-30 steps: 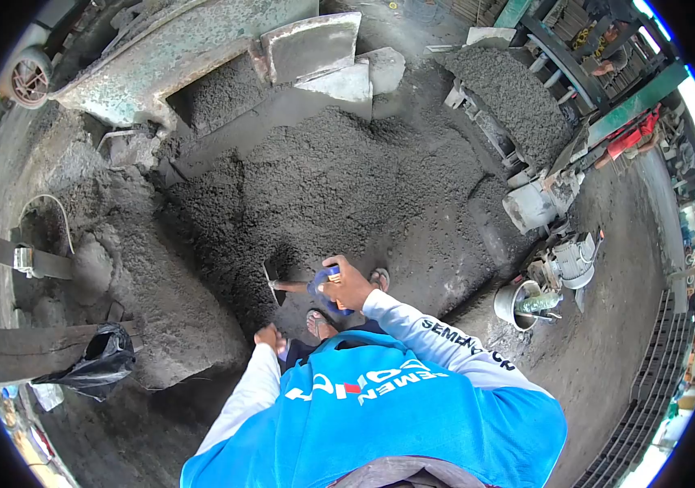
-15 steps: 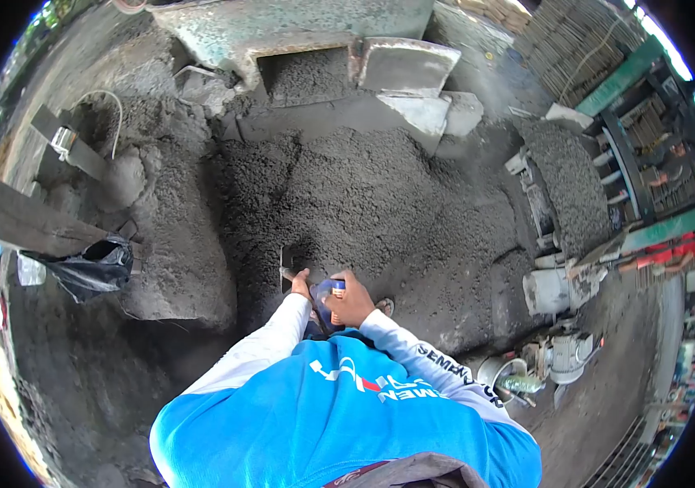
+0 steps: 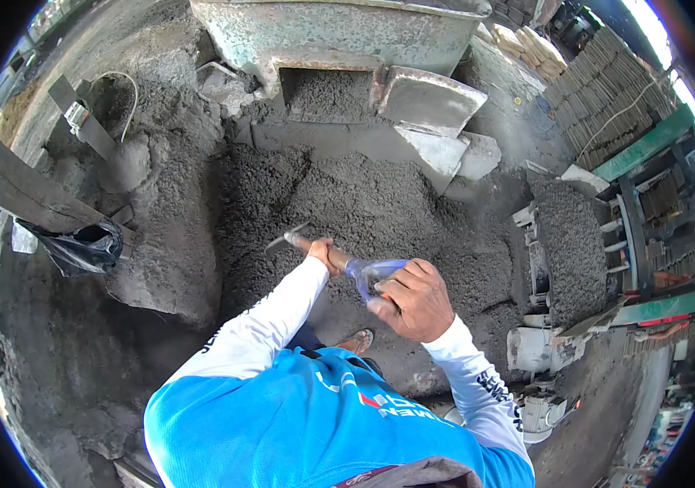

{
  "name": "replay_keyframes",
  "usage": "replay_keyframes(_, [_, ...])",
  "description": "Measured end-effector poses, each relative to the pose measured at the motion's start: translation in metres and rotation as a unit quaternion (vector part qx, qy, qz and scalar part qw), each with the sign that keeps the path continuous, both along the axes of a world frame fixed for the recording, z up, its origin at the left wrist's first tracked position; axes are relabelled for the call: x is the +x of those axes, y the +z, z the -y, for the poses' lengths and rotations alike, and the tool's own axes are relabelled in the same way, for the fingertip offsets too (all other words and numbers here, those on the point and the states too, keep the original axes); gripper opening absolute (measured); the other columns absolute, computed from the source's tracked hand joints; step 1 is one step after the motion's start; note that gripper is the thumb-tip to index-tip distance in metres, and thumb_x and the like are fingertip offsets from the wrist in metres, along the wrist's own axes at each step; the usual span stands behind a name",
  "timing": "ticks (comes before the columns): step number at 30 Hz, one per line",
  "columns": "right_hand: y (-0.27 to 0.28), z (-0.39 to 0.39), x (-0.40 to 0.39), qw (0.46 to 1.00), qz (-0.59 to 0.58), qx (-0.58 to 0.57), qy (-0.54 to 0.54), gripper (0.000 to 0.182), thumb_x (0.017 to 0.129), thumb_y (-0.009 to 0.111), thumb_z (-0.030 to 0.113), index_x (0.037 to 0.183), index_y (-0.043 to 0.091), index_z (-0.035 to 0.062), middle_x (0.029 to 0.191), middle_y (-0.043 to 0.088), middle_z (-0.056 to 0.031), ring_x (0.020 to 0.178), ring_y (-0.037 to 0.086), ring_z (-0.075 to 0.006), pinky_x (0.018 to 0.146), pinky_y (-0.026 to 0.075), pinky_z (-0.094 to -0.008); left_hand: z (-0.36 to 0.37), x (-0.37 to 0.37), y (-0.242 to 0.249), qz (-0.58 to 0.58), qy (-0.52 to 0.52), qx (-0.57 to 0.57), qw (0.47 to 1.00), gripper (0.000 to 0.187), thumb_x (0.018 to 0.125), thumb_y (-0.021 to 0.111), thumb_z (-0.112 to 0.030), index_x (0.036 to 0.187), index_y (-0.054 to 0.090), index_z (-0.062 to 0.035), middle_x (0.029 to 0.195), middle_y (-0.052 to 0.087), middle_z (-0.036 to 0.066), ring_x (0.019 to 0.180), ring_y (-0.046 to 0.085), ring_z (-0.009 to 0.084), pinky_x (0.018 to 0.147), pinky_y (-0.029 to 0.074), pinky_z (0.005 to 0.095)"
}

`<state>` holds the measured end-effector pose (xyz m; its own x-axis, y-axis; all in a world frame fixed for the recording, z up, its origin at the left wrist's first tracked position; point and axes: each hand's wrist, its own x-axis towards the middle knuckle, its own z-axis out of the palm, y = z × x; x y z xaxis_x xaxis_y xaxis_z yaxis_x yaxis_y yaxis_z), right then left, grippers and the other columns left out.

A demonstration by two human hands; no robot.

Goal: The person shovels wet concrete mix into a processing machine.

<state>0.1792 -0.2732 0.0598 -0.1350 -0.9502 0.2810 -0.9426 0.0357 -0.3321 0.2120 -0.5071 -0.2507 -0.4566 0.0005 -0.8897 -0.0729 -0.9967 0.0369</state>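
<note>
By the left hand (image 3: 322, 252), the shovel (image 3: 338, 259) is grasped low on its shaft, close to the blade (image 3: 275, 245). By the right hand (image 3: 417, 299), the blue handle (image 3: 385, 264) at the other end is grasped, with the fingers bent around it. The shovel is held aslant over the near part of the grey pile (image 3: 380, 195), with its blade toward the pile's left side. Whether the pile is touched by the blade cannot be told, since the blade is seen almost edge-on. The step in hand is judged to be shovelling at the pile; for the next move, a firm hold and a well-controlled blade angle seem to be called for. At the near side of the pile, a sandalled foot (image 3: 356, 342) is seen. Beyond the pile, a green metal tank (image 3: 339, 37) is placed, and to its right, a trough (image 3: 571, 252) is filled with similar material.
</note>
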Motion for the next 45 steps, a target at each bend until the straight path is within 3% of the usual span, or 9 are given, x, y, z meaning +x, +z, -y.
replay_keyframes(13, [0.156, 0.205, -0.054, 0.983, 0.001, -0.051, -0.175, 0.031, 0.071, 0.078, 0.011, 0.098, 0.064, 0.0038, 0.084, 0.068, -0.0161, 0.075, 0.069, -0.0327, 0.066, 0.053, -0.0384, 0.143, -0.132, 0.249, -0.383, 0.064, -0.057, 0.92, 0.028, 0.088, 0.06, -0.013, 0.108, 0.042, -0.0029, 0.092, 0.056, 0.014, 0.07, 0.059, 0.0232, 0.057, 0.054, 0.0391])
replay_keyframes(19, [0.026, 0.343, -0.112, 0.981, 0.005, 0.078, -0.178, 0.023, 0.075, 0.073, 0.026, 0.086, 0.063, 0.0079, 0.07, 0.066, -0.017, 0.07, 0.068, -0.0369, 0.062, 0.054, -0.0448, 0.257, -0.172, 0.102, -0.252, 0.09, -0.143, 0.953, 0.018, 0.087, 0.06, -0.02, 0.093, 0.052, -0.005, 0.08, 0.058, 0.008, 0.066, 0.059, 0.0278, 0.066, 0.054, 0.0444])
replay_keyframes(22, [-0.095, 0.339, -0.077, 0.991, 0.014, 0.071, -0.117, 0.018, 0.078, 0.066, 0.025, 0.083, 0.061, 0.0088, 0.072, 0.066, -0.0154, 0.067, 0.066, -0.0368, 0.063, 0.054, -0.0471, 0.285, -0.143, -0.088, -0.171, -0.084, -0.272, 0.943, 0.016, 0.086, 0.058, -0.022, 0.082, 0.058, -0.0068, 0.07, 0.057, 0.009, 0.06, 0.058, 0.0295, 0.061, 0.052, 0.0448])
replay_keyframes(24, [-0.143, 0.267, -0.033, 0.985, 0.034, 0.133, -0.102, 0.019, 0.076, 0.067, 0.026, 0.082, 0.06, 0.0087, 0.071, 0.065, -0.0146, 0.067, 0.066, -0.0366, 0.064, 0.053, -0.0486, 0.243, -0.111, -0.069, -0.053, -0.161, -0.136, 0.976, 0.022, 0.088, 0.058, -0.026, 0.09, 0.063, -0.0047, 0.08, 0.064, 0.015, 0.068, 0.062, 0.033, 0.061, 0.051, 0.0504])
replay_keyframes(27, [-0.192, 0.175, 0.007, 0.958, 0.137, 0.251, -0.032, 0.021, 0.075, 0.069, 0.03, 0.078, 0.061, 0.0109, 0.066, 0.063, -0.0113, 0.065, 0.066, -0.034, 0.063, 0.052, -0.0492, 0.159, -0.079, -0.102, 0.052, -0.207, -0.248, 0.945, 0.027, 0.095, 0.043, -0.017, 0.082, 0.058, 0.0009, 0.072, 0.058, 0.014, 0.065, 0.057, 0.0326, 0.063, 0.048, 0.0499])
replay_keyframes(34, [-0.09, 0.108, -0.017, 0.994, 0.014, -0.059, -0.087, 0.017, 0.068, 0.076, 0.017, 0.063, 0.06, 0.0109, 0.066, 0.056, -0.0041, 0.069, 0.055, -0.0263, 0.061, 0.042, -0.0405, 0.108, -0.073, -0.018, -0.009, 0.075, -0.028, 0.997, 0.014, 0.084, 0.056, -0.013, 0.08, 0.045, -0.0064, 0.058, 0.042, 0.011, 0.055, 0.048, 0.0304, 0.055, 0.044, 0.0456])
replay_keyframes(37, [-0.066, 0.086, -0.037, 0.92, 0.236, -0.128, -0.285, 0.052, 0.076, 0.068, 0.003, 0.124, 0.05, -0.0012, 0.115, 0.054, -0.0163, 0.1, 0.057, -0.0253, 0.09, 0.047, -0.0379, 0.096, -0.065, 0.021, -0.075, 0.158, 0.02, 0.984, 0.017, 0.084, 0.058, -0.013, 0.078, 0.043, -0.0086, 0.058, 0.042, 0.008, 0.05, 0.045, 0.0251, 0.052, 0.044, 0.0426])
replay_keyframes(42, [-0.038, 0.1, -0.036, 0.636, 0.706, -0.119, -0.289, 0.059, 0.082, 0.063, 0.003, 0.135, 0.037, -0.0057, 0.085, 0.059, -0.0137, 0.065, 0.062, -0.018, 0.061, 0.056, -0.0327, 0.1, -0.03, 0.051, -0.12, 0.248, -0.002, 0.961, 0.018, 0.083, 0.059, -0.01, 0.078, 0.042, -0.0111, 0.057, 0.042, 0.003, 0.048, 0.043, 0.0203, 0.051, 0.044, 0.0396])
replay_keyframes(45, [-0.033, 0.132, -0.023, 0.626, 0.744, -0.109, -0.208, 0.059, 0.083, 0.061, 0.002, 0.136, 0.036, -0.0052, 0.069, 0.057, -0.0095, 0.05, 0.056, -0.0168, 0.048, 0.054, -0.0351, 0.134, 0.003, 0.062, -0.142, 0.255, -0.088, 0.953, 0.018, 0.084, 0.059, -0.01, 0.078, 0.043, -0.0119, 0.057, 0.041, 0.002, 0.05, 0.045, 0.0192, 0.052, 0.045, 0.0395])
